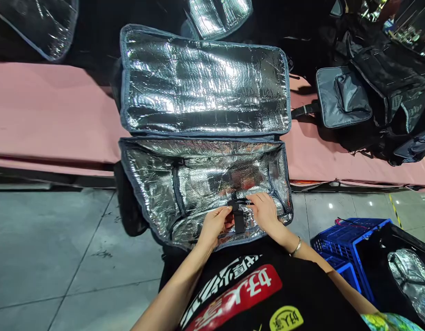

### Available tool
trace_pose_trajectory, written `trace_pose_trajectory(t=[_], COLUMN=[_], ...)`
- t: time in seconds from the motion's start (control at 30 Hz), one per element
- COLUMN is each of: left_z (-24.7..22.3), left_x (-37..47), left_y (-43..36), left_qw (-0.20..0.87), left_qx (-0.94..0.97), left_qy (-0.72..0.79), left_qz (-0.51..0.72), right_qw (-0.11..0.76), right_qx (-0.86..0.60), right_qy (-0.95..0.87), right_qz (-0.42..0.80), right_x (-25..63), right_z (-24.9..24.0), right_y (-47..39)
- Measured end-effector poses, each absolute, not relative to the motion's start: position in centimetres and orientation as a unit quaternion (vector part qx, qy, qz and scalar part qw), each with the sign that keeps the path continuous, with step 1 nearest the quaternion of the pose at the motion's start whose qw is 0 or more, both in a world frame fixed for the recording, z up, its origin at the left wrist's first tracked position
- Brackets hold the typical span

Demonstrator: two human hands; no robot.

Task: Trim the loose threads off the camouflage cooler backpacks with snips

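An insulated bag (212, 177) lined with crinkled silver foil lies open before me, its foil-lined lid (209, 87) folded back on the table. At the bag's near edge, a short black strap (239, 221) hangs over the foil. My left hand (214, 225) pinches the strap's upper end between thumb and fingers. From the right, my right hand (266, 214) is closed on a slim dark piece (243, 201) that touches the top of the strap; its exact kind is hard to make out. Fingers partly hide both grips.
A pink-covered table (54, 110) runs across the view. At the right on it sit grey and black bags (347, 99); more foil-lined pieces (221, 16) lie at the back. Blue plastic crates (357, 248) stand on the tiled floor at right, beside another foil-lined bag (410, 276).
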State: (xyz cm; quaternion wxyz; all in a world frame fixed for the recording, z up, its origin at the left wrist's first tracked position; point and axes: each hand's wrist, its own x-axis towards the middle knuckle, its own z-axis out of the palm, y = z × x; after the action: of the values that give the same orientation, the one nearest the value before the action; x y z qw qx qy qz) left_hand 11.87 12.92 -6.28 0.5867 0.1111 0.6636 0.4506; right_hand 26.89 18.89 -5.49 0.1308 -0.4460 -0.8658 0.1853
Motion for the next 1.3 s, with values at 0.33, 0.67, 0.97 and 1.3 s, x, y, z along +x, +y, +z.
trace_pose_trajectory(t=[0.33, 0.67, 0.97, 1.3], left_z=[-6.42, -6.91, -6.92, -6.34], left_x=[11.74, 11.86, 11.81, 11.71], left_y=[12.82, 12.92, 12.78, 12.83], left_qw=[0.613, 0.621, 0.621, 0.611], left_qx=[0.11, 0.095, 0.097, 0.106], left_qy=[0.645, 0.647, 0.651, 0.653], left_qz=[0.443, 0.432, 0.425, 0.435], right_qw=[0.154, 0.138, 0.163, 0.158], right_qx=[-0.431, -0.429, -0.435, -0.454], right_qy=[-0.857, -0.863, -0.853, -0.815], right_qz=[0.236, 0.228, 0.237, 0.323], right_x=[27.23, 27.05, 27.1, 27.05], right_z=[-6.11, -5.67, -6.32, -5.96], right_y=[19.36, 19.29, 19.33, 19.56])
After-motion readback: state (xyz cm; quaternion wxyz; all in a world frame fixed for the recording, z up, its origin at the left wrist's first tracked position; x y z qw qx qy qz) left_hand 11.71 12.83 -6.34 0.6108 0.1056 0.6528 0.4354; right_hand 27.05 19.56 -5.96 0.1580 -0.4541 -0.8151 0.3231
